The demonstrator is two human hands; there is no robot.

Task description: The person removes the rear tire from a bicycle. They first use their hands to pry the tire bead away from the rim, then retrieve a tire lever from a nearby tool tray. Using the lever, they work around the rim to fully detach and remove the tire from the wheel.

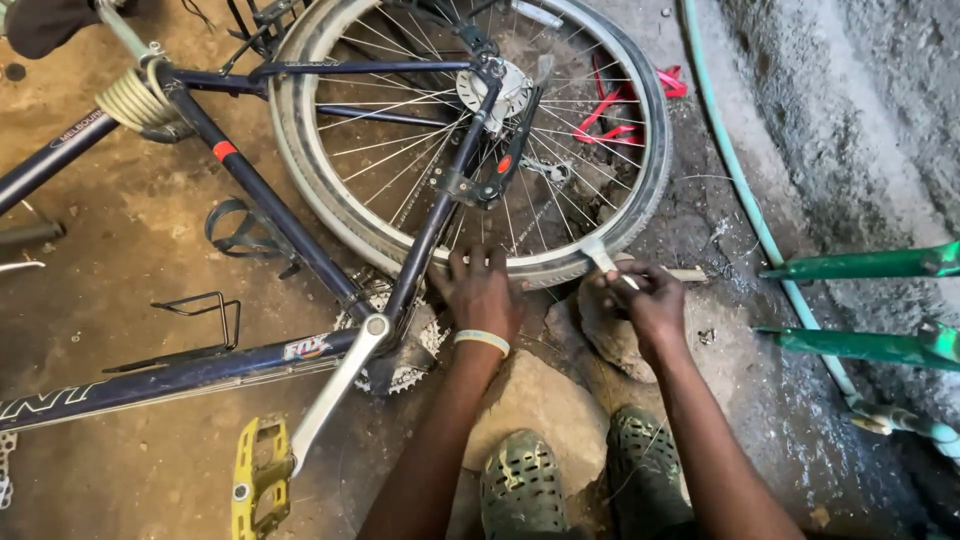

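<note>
1. Bicycle (250,190), dark blue, lies on its side across the dirt floor; its rear wheel (470,130) fills the upper middle of the view, grey tyre (560,262) nearest the person.
2. Frame decals: a small pale lettered badge sits on the lower tube (307,347) near the crank, a red band (225,151) rings the upper tube, and a red reflector patch marks the kickstand (505,163).
3. Green hose (745,190) runs down the right side by the rough wall, and green metal bars (860,265) jut in from the right edge.
4. Left hand (480,290) presses flat on the tyre's lower rim beside the chainstay, fingers spread and gripping nothing.
5. Right hand (650,300) is pinched narrow around a slim pale lever (605,260) wedged at the tyre's edge.
6. Risk, as a judgement: the lever could slip off the bead and strike the knuckles or spokes if the wheel shifts under uneven pressure; it might also pinch the inner tube.
</note>
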